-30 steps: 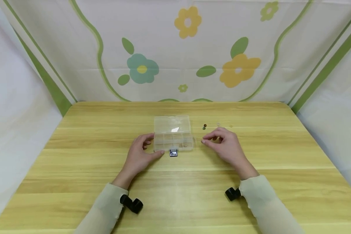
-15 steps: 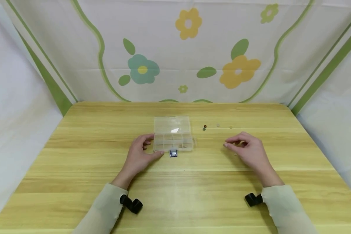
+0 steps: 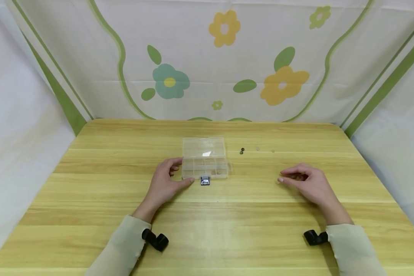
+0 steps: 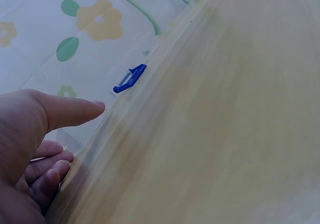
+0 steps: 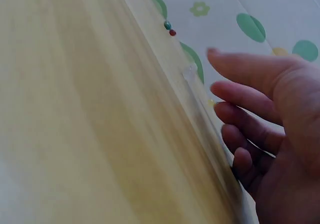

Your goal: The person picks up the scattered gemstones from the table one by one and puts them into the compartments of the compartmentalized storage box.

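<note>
Clear box (image 3: 199, 167) against left hand (image 3: 165, 182)

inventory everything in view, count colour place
compartment box: 1, clear, on table
clasp: 1, blue, box front
bits: unclear count, brownish, in box
red bead: 1, red, right of box
green bead: 1, green, beside red bead
clear piece: 1, clear, farther right
yellow piece: 1, yellowish, past clear piece
speck: 1, pale, by right hand
table: 1, yellowish, beneath box
floral cloth: 1, white, behind table
cameras: 2, black, at sleeves
sleeves: 2, pale, forearms
left hand: 1, gripping box
right hand: 1, by speck
</note>
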Demonstrator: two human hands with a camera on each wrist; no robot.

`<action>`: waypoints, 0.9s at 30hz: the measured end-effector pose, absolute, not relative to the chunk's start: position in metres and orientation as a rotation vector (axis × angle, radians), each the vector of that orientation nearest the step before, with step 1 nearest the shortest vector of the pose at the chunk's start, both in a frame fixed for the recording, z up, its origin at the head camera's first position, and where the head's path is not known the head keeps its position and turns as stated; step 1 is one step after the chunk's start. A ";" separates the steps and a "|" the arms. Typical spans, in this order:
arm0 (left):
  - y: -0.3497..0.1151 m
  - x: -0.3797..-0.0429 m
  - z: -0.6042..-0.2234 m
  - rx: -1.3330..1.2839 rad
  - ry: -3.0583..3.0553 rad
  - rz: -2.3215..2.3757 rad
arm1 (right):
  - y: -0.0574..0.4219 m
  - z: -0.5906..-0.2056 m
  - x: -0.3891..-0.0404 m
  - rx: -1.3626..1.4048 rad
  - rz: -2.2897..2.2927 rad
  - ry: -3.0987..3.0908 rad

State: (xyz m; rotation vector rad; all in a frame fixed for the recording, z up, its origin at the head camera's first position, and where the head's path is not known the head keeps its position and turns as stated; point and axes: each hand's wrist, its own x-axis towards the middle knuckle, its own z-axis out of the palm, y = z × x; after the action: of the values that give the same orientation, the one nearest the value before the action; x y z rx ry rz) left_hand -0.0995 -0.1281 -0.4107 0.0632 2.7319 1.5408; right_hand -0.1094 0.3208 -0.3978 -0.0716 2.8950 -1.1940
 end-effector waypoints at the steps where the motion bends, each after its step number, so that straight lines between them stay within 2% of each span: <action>1: -0.128 -0.100 -0.411 0.065 2.733 1.541 | 0.322 -0.399 -0.110 -0.094 -1.189 2.894; 9: -0.127 -0.100 -0.411 0.057 2.731 1.542 | 0.325 -0.405 -0.110 -0.199 -1.151 2.923; 27: -0.128 -0.100 -0.411 0.059 2.730 1.549 | 0.317 -0.408 -0.113 -0.192 -1.129 2.959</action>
State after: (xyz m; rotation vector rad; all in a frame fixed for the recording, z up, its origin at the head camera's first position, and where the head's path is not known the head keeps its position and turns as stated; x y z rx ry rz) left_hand -0.0997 -0.1283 -0.4105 0.0595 2.7297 1.5489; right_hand -0.1125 0.3171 -0.4079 -0.1924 2.9592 -1.1291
